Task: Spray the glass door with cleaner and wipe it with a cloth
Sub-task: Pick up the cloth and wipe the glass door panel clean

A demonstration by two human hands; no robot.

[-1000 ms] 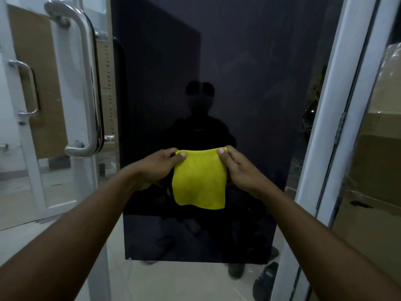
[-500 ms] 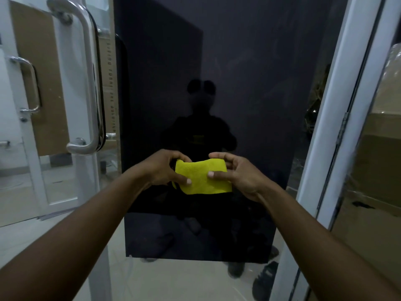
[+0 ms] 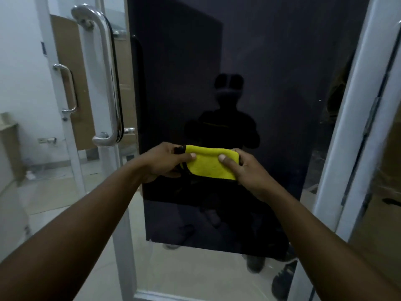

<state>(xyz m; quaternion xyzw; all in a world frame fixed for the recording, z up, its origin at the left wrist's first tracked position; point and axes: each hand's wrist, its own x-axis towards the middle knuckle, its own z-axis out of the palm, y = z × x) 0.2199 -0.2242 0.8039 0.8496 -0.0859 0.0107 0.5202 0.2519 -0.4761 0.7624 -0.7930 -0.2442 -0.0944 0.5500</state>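
Both hands, left hand and right hand, pinch a folded yellow cloth by its ends before the dark glass door.

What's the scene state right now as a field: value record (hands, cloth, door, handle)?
left hand: pinches the cloth's left end, thumb on the near face
right hand: pinches the cloth's right end, thumb on the near face
cloth: yellow, folded into a short band, held level between both hands
glass door: dark and reflective, behind the cloth; contact with the cloth cannot be told
handle: upright metal bar, left of the hands, untouched
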